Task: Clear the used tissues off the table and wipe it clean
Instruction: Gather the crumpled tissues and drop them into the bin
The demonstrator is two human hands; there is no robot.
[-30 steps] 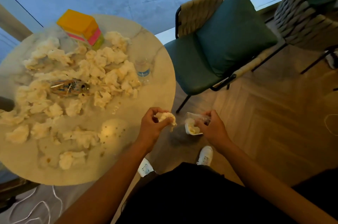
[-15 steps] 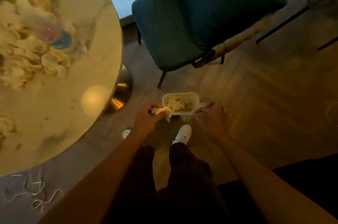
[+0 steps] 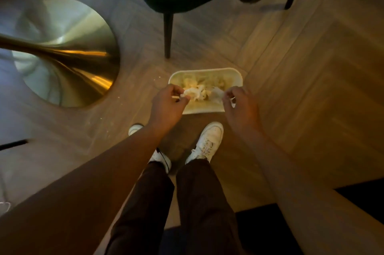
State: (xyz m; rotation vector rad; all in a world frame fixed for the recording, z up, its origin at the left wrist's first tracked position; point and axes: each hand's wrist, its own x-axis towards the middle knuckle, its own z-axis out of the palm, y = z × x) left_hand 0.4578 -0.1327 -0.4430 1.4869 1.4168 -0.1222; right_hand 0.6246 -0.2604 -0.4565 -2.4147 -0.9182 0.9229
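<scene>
Both hands hung over the bin (image 3: 232, 73). Our left hand (image 3: 166, 107) pinched a used tissue (image 3: 192, 93); our right hand (image 3: 239, 107) pinched a clear wrapper (image 3: 217, 93). We judged it best to release them squarely above the bin's near rim.

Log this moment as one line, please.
stage: binning tissues | left hand: pinches crumpled tissue over bin | right hand: pinches bin liner

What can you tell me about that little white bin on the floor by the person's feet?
The bin is a small rounded-rectangle tub, cream, plastic-looking, upright on the wood floor in front of the white shoes. It is open-topped and holds crumpled tissues. The left hand holds a tissue wad over it; the right hand pinches something pale at its near rim.
</scene>
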